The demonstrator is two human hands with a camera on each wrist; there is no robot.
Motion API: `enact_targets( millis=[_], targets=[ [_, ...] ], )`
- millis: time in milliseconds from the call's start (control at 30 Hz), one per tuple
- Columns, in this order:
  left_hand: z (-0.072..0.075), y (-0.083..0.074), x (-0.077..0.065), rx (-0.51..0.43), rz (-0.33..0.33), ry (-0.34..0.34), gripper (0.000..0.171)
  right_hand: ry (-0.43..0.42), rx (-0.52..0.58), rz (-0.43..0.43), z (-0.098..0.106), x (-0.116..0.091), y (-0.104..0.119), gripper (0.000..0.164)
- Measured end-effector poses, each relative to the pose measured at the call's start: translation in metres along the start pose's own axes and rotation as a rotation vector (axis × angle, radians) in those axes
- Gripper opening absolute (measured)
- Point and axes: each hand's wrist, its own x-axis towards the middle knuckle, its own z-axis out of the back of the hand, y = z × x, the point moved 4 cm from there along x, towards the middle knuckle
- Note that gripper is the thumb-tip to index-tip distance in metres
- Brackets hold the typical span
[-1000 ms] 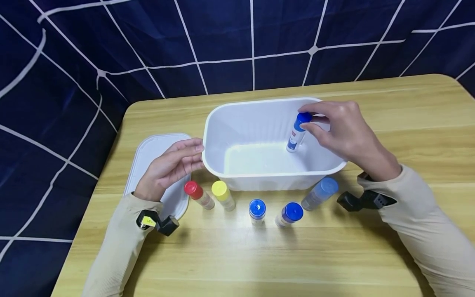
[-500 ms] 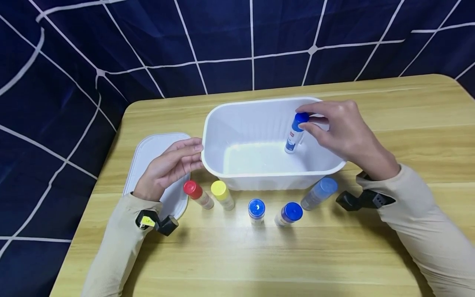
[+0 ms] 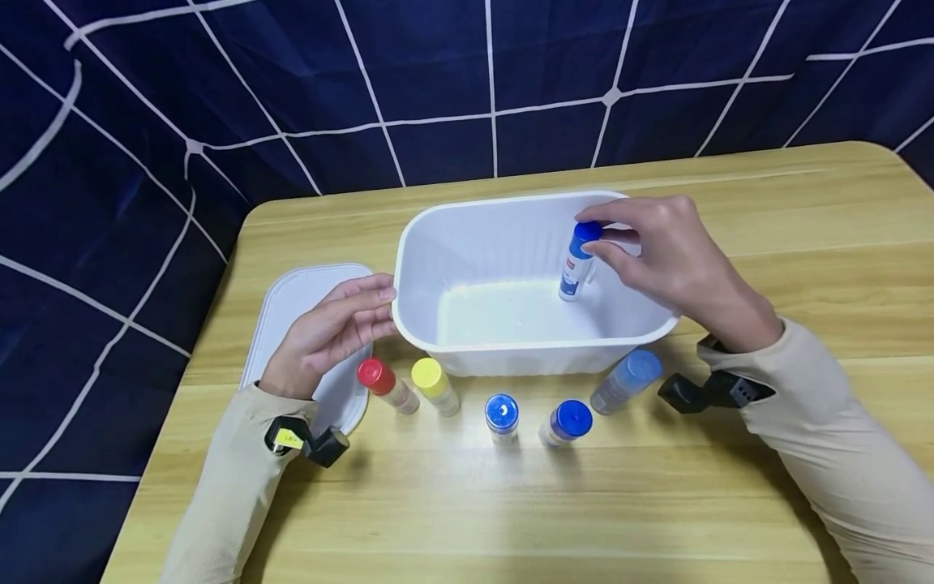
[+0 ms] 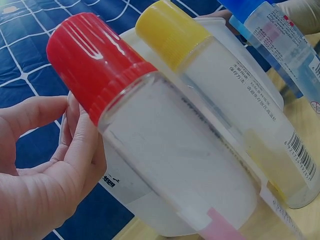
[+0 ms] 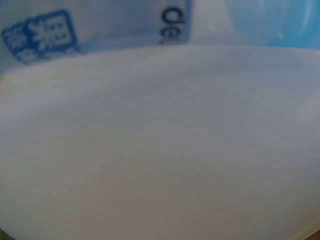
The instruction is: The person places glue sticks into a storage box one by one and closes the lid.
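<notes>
Inside the white tub (image 3: pixel 525 359), toward its right end, a blue-capped glue stick (image 3: pixel 575 269) stands nearly upright; whether its base touches the tub's floor I cannot tell. The right hand (image 3: pixel 667 255) reaches over the tub's right end, its grip narrow, thumb and fingers pinching the blue cap. At the tub's left end, the left hand (image 3: pixel 330 331) touches the rim, its grip loose with fingers gently bent. Beyond that end lies a white lid (image 3: pixel 284 318). Along the tub's near side, red-capped (image 3: pixel 388 386), yellow-capped (image 3: pixel 437 388) and three blue-topped tubes (image 3: pixel 565 423) stand on the bench (image 3: pixel 474 511).
</notes>
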Motion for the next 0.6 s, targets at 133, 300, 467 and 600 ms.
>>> enact_targets(
  millis=[133,300,467,600],
  targets=[
    [-0.0001,0.0006,0.0003,-0.009,0.002,0.011,0.017,0.006,0.015,-0.011,-0.0003,-0.0001,0.0,0.032],
    [0.0002,0.0001,-0.0005,-0.015,-0.001,0.016,0.018,0.019,-0.017,-0.019,-0.0012,0.0004,0.0006,0.032],
    [-0.0002,-0.0007,-0.0003,0.001,0.0,0.011,0.017,0.025,-0.03,-0.02,-0.0012,0.0015,0.0008,0.032],
    [-0.0005,-0.0015,-0.0003,0.009,-0.003,0.012,0.018,0.037,-0.028,-0.024,-0.0011,0.0027,0.001,0.033]
  ],
)
